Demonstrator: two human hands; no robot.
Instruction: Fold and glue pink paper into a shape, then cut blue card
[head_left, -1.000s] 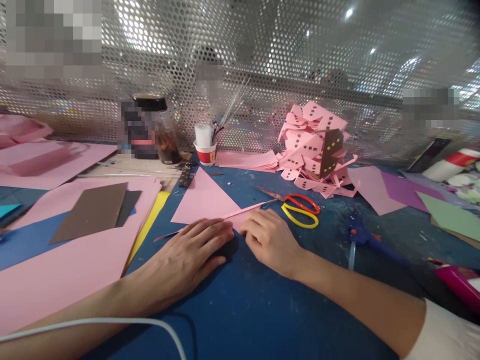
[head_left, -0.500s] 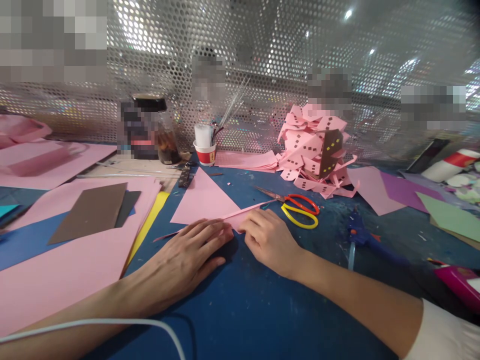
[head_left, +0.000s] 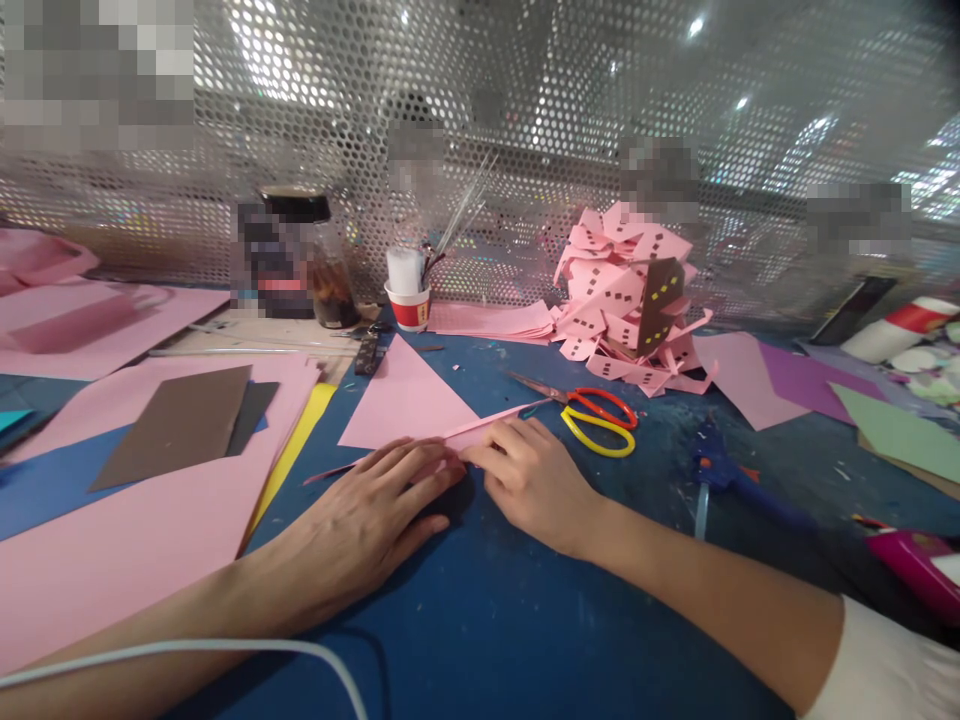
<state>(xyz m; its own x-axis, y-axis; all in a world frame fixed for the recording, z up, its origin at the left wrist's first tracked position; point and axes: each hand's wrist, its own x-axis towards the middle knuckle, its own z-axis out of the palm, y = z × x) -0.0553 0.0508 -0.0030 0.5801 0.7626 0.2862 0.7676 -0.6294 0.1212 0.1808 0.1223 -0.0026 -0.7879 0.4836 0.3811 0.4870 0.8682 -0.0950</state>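
My left hand (head_left: 401, 505) lies palm down with its fingers stretched out, pressing a folded strip of pink paper onto the table. Beside it, my right hand (head_left: 536, 487) is curled, its fingertips close to the left ones and closed on the same pink paper strip (head_left: 471, 437). One long thin end of the strip runs up to the right, towards scissors (head_left: 559, 395) with a red and a yellow handle. Just beyond my fingers is a flat pink paper triangle (head_left: 409, 400). The part of the strip under my hands is hidden.
Pink sheets (head_left: 150, 560) with brown card (head_left: 180, 425) lie left. Behind stand a paper cup (head_left: 410, 308), a lidded jar (head_left: 334, 285) and a pink paper model (head_left: 619, 300). A blue glue gun (head_left: 724, 470) is right. A white cable (head_left: 225, 645) crosses my left forearm.
My right fingertips have slid slightly left along the strip, closer to my left hand. The left hand stays nearly still, and the view has shifted a little.
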